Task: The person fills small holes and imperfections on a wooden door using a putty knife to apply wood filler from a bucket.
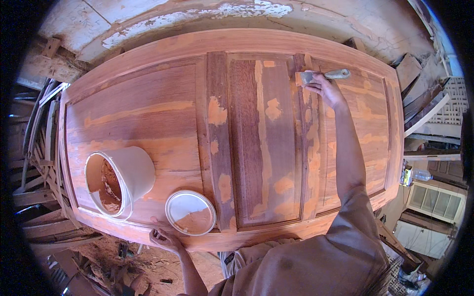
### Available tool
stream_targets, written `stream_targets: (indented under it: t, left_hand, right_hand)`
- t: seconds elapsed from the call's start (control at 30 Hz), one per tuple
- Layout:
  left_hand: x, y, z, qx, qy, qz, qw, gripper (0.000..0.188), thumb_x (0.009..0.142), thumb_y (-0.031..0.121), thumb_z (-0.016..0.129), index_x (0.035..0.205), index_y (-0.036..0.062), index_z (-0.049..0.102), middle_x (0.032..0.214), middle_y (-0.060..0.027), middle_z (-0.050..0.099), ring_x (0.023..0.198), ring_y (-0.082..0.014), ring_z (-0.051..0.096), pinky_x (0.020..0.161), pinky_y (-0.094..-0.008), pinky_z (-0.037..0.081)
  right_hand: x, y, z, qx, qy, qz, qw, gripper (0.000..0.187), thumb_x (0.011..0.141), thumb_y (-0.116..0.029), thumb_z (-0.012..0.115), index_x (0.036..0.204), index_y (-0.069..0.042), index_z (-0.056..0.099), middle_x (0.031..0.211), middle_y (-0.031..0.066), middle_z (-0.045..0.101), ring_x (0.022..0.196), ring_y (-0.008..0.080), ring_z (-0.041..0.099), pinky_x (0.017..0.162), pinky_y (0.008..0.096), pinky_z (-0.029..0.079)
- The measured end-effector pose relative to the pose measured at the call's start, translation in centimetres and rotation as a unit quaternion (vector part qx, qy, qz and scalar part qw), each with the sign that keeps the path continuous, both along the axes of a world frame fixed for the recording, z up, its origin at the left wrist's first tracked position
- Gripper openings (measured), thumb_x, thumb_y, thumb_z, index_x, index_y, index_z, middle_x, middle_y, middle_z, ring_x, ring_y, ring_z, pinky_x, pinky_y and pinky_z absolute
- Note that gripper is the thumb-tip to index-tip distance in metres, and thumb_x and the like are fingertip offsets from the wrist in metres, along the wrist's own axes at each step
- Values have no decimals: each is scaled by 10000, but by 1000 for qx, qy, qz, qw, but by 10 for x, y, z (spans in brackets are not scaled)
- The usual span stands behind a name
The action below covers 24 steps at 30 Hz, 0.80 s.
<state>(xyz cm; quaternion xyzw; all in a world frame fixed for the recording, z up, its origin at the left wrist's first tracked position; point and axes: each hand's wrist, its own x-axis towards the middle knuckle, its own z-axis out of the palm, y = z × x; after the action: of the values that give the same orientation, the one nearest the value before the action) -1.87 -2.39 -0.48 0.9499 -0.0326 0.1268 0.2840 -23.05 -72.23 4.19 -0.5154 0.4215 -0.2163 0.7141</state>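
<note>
A large wooden panelled door lies flat before me, with orange-brown filler patches on its panels and rails. In my right hand is a putty knife, gripped near its blade. The blade touches or hovers just over the upright rail right of the middle panel, with orange filler at its edge. My left hand is at the door's near edge, fingers curled; what they hold, if anything, is hidden. Beside it lies a round white lid smeared with filler. A white bucket, tipped on its side, has filler inside.
Stacked wood strips crowd the left side. Wood scraps and a woven panel stand at the right. A clear plastic bottle is near a louvred frame. Sawdust and shavings cover the floor below.
</note>
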Motion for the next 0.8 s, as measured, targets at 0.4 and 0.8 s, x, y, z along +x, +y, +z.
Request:
stream_targets:
  t: [0.4, 0.8]
  left_hand:
    - [-1, -2, 1, -23, 5, 1, 1000, 402, 984, 364, 511, 1114, -16, 526, 1030, -153, 517, 807, -234, 496, 706, -351, 433]
    - [3, 4, -6, -17, -1, -10, 1000, 459, 983, 404, 499, 1122, -33, 515, 1019, -161, 506, 813, -243, 488, 719, -362, 430]
  right_hand:
    - [61, -6, -2, -380, 488, 211, 757, 297, 964, -207, 513, 1081, 50, 606, 970, 129, 662, 753, 200, 663, 698, 314, 570]
    - [18, -8, -14, 72, -16, 6, 997, 263, 953, -154, 501, 1146, 6, 581, 1077, 131, 644, 962, 277, 636, 967, 410, 516]
